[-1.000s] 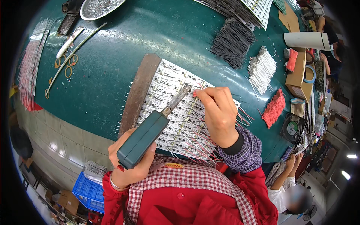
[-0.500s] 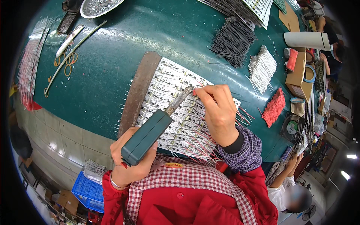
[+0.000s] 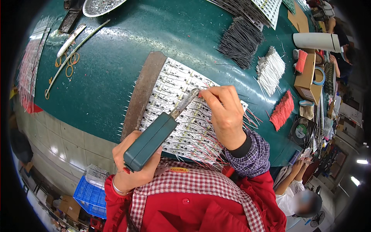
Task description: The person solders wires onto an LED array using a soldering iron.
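Observation:
My left hand (image 3: pixel 133 170) is wrapped round a dark green soldering gun (image 3: pixel 151 142), whose metal tip points up and to the right. Pinched in the fingertips of my right hand (image 3: pixel 227 118) is a short red wire (image 3: pixel 200 94), right beside that tip. Both meet over a white panel of small circuit boards (image 3: pixel 176 75), with rows of black, white and red wires lying across it. Along the panel's left edge rests a rusty flat metal bar (image 3: pixel 143 98). My right fingers hide the exact contact point.
To the right lie bundles of black wires (image 3: pixel 241 42), white wires (image 3: pixel 270 71) and red wires (image 3: pixel 282 110). A cardboard box (image 3: pixel 307 83) stands beyond them. A bowl of scraps (image 3: pixel 102 7) and rubber bands (image 3: pixel 69 70) are at far left. A co-worker (image 3: pixel 290 201) sits at right.
My hands stay almost in place, with the soldering gun's tip still at the red wire. The co-worker's hands at the right have shifted slightly.

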{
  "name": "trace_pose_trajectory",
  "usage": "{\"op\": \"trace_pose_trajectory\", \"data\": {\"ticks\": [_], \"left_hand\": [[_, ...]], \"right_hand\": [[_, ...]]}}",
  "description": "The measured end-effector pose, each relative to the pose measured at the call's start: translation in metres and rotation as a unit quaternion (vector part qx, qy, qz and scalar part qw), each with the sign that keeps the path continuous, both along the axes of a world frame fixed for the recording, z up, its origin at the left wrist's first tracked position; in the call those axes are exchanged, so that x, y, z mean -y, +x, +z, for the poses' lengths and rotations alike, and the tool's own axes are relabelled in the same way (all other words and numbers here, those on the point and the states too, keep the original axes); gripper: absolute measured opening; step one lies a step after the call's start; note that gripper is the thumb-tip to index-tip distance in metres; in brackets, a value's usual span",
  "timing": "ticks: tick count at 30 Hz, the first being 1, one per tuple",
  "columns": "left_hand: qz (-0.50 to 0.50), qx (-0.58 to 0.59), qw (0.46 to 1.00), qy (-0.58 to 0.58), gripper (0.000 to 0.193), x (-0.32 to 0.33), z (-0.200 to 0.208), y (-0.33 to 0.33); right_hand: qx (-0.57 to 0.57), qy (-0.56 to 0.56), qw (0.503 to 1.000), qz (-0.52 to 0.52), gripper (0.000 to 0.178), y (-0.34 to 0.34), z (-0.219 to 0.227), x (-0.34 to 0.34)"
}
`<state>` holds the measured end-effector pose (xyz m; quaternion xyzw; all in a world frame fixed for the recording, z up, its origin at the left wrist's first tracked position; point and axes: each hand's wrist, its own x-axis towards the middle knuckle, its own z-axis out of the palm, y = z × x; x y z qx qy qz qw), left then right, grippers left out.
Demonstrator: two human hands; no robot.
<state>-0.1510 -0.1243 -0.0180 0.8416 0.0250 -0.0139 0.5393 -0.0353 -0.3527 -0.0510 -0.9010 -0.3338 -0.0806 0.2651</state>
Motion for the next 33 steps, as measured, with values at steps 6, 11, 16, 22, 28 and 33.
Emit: {"op": "trace_pose_trajectory", "data": {"ticks": [6, 11, 16, 22, 28, 33], "left_hand": [[0.046, -0.054, 0.997, -0.025, 0.022, -0.002, 0.001, -0.012], [0.048, -0.033, 0.998, -0.026, 0.023, -0.002, 0.003, -0.011], [0.049, -0.034, 0.998, -0.023, 0.024, -0.004, 0.001, -0.018], [0.034, -0.057, 0.998, -0.007, 0.024, -0.004, 0.004, -0.020], [0.015, -0.049, 0.999, 0.000, 0.022, -0.004, 0.006, -0.017], [0.007, -0.030, 1.000, -0.006, 0.020, -0.003, 0.003, -0.015]], "right_hand": [[0.001, -0.002, 1.000, 0.004, 0.029, -0.001, 0.000, 0.000], [0.001, 0.000, 1.000, 0.001, 0.031, -0.002, -0.001, -0.001], [0.001, 0.030, 1.000, -0.008, 0.035, -0.015, 0.004, -0.001], [-0.009, 0.029, 1.000, -0.001, 0.036, -0.016, -0.002, 0.000], [-0.011, 0.019, 1.000, 0.000, 0.036, -0.017, 0.000, 0.000], [-0.011, 0.008, 1.000, 0.002, 0.034, -0.017, 0.000, -0.001]]}}
